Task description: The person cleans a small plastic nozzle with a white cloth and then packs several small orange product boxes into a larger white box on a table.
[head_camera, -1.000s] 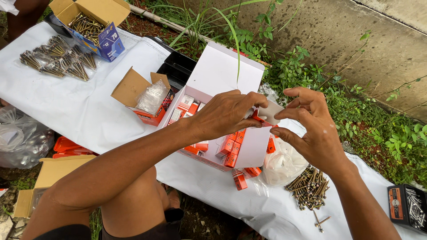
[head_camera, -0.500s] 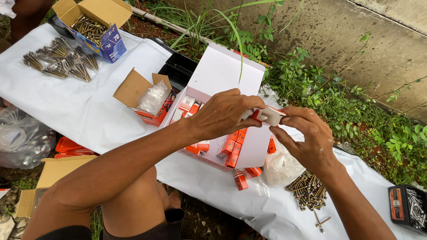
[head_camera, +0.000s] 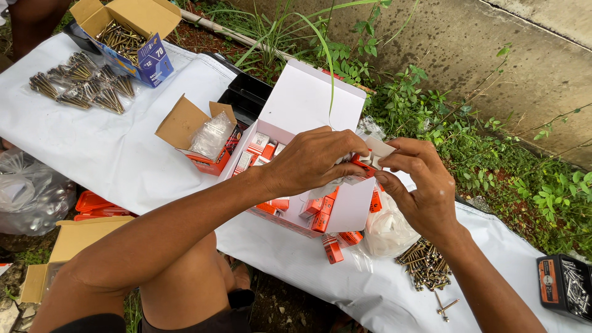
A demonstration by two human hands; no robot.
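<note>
My left hand and my right hand meet over a large open white box and together hold one small orange and white carton, whose white flap sticks up between the fingertips. The white box holds several more small orange cartons. A few orange cartons lie loose on the white cloth at its front edge. Under my right hand sits a clear plastic bag, and next to it a loose heap of brass screws.
An open orange cardboard box with a plastic bag stands left of the white box. A blue box of screws and screw bundles lie far left. A black case of screws sits far right. Plants and a concrete wall lie behind.
My right hand has closed in from spread fingers onto the small carton that my left hand holds. Both hands stay over the white box.
</note>
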